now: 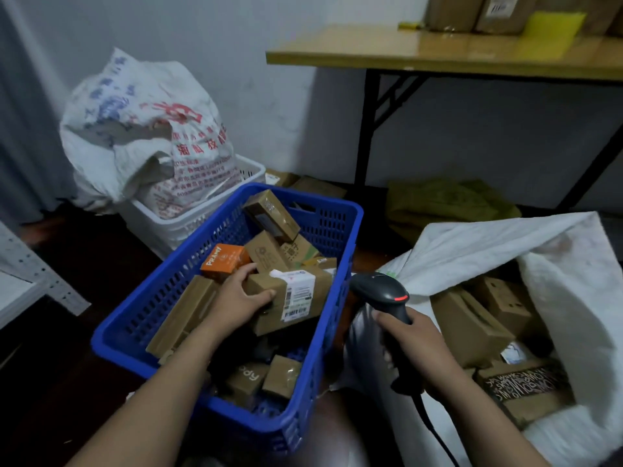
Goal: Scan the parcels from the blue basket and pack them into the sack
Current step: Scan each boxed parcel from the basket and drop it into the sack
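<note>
Left hand (242, 298) grips one end of a labelled carton (296, 298) inside the blue basket (135, 311), on top of the pile at its right side. Right hand (414, 335) is wrapped round the scanner (381, 294) handle, head just right of the basket rim, roughly facing the label. Sack (488, 244) stands open right of the basket, cartons already inside. Risks, my read: the label wraps over a carton edge, so the barcode may misread. Other labelled boxes lie close and a wrong code could register. The one-handed end grip could slip on the lift. The scanner cable (435, 429) trails between basket and sack and could snag. Behind the basket: wooden surface (438, 52) carrying boxes (505, 11), white wall (269, 112). Rear left: a stuffed printed bag (141, 129) in a white crate (202, 220). Floor is dark.
</note>
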